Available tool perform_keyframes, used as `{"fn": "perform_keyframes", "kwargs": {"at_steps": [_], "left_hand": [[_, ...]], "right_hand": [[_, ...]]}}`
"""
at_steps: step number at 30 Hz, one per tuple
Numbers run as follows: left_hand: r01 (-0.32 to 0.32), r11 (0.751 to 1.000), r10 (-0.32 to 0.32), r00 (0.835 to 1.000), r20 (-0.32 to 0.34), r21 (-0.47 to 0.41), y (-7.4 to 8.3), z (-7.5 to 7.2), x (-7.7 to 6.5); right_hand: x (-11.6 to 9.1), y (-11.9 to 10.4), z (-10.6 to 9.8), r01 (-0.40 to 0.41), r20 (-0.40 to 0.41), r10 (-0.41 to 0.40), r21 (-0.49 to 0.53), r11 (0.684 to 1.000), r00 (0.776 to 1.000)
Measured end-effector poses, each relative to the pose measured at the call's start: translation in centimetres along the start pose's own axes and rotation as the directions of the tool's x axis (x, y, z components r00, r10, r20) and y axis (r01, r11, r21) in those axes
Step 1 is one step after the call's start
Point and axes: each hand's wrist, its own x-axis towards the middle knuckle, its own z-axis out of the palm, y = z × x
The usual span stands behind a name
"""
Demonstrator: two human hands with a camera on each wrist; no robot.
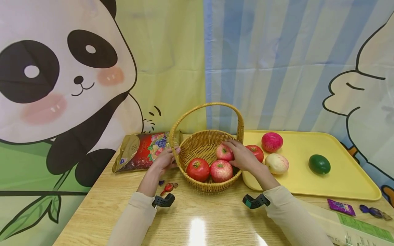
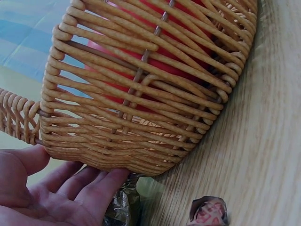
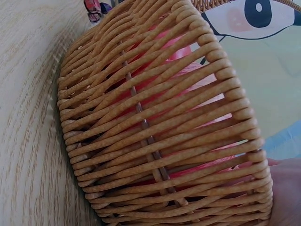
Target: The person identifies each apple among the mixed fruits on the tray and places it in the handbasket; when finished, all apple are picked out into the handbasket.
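A woven wicker basket (image 1: 212, 186) with a tall arched handle stands on the table. My left hand (image 1: 165, 160) holds its left side, thumb at the foot of the handle; in the left wrist view the fingers (image 2: 101, 193) lie along the outer wall. Reaching over the right rim, my right hand (image 1: 243, 158) grips a pink-red apple (image 1: 224, 152) inside the basket. A deep red pomegranate-like fruit (image 1: 198, 169) and another apple (image 1: 221, 171) lie at the front of the basket. Most of the right hand is hidden behind the weave in the right wrist view.
Right of the basket, a yellow tray (image 1: 344, 177) bears a red fruit (image 1: 255, 153), a magenta fruit (image 1: 272, 142), a pale peach (image 1: 277, 163) and a dark green fruit (image 1: 319, 164). A candy bag (image 1: 138, 150) lies behind the left hand. Wrapped candies (image 1: 169, 187) lie in front.
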Motion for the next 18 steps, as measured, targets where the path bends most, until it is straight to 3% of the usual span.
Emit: {"fn": "perform_keyframes", "kwargs": {"at_steps": [18], "left_hand": [[-0.006, 1.000, 0.006, 1.000, 0.006, -0.012, 0.06, 0.09, -0.19]], "right_hand": [[-0.08, 0.31, 0.10, 0.023, 0.004, -0.023, -0.016, 1.000, 1.000]]}}
